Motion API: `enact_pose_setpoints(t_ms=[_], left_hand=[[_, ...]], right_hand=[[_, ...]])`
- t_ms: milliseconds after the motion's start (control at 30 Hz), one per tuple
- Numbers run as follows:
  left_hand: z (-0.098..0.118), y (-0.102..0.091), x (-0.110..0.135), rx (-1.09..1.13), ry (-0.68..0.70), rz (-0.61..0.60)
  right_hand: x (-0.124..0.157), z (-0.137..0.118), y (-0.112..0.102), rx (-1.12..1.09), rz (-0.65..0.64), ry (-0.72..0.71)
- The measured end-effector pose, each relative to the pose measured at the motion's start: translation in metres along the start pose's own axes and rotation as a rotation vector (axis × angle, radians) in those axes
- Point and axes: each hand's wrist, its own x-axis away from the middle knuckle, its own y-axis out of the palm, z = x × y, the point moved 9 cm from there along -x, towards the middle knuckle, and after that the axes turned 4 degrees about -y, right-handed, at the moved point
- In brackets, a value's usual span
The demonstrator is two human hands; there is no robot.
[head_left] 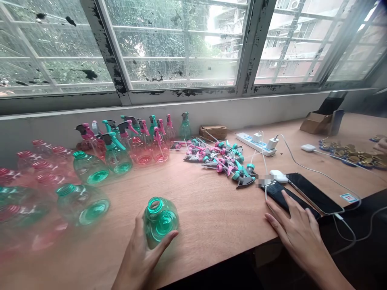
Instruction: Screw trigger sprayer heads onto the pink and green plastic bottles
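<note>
The fingers (pixel 139 225) of my left hand (pixel 146 255) were curved round the far-left flank of a green bottle (pixel 162 220), mostly hidden behind it, while my thumb (pixel 165 243) reached across its near side, the tip pointing to about two o'clock. The grip was as wide as the bottle's body, with the bottle held between thumb and fingers. My palm faced it, and my forearm came in from seven o'clock. The bottle was upright with its round mouth uppermost; whether its base touched the table (pixel 208 225) I could not tell.

At three o'clock from the bottle, well apart from it, my right hand (pixel 299 231) lay palm down, its forearm coming from five o'clock. Its fingers were loosely spread and gripped nothing, some of them over a dark phone (pixel 275 192), the thumb out to its left; how firmly they pressed I could not tell. A second phone (pixel 314 194) lay at one o'clock from that hand, a white case (pixel 278 176) at eleven, and farther out that way a power strip (pixel 256 144).

From the held bottle, a heap of spray tops (pixel 219 157) lay between one and two o'clock, spray bottles (pixel 118 159) stood at eleven, pink bottles (pixel 45 166) at ten, and another green one (pixel 81 206) near nine.
</note>
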Motion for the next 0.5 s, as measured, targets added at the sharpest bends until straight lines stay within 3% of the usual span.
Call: enact_pose_setpoints(t_ms=[300, 433, 500], left_hand=[[0.0, 0.001, 0.0, -0.022, 0.008, 0.012], [-0.002, 0.001, 0.003, -0.032, 0.059, 0.083], [0.0, -0.001, 0.006, -0.068, 0.104, 0.134]], right_hand=[[0.001, -0.003, 0.001, -0.013, 0.039, -0.015], [-0.004, -0.044, -0.02, -0.219, 0.108, -0.101], [-0.01, -0.074, -0.026, -0.376, 0.061, -0.181]])
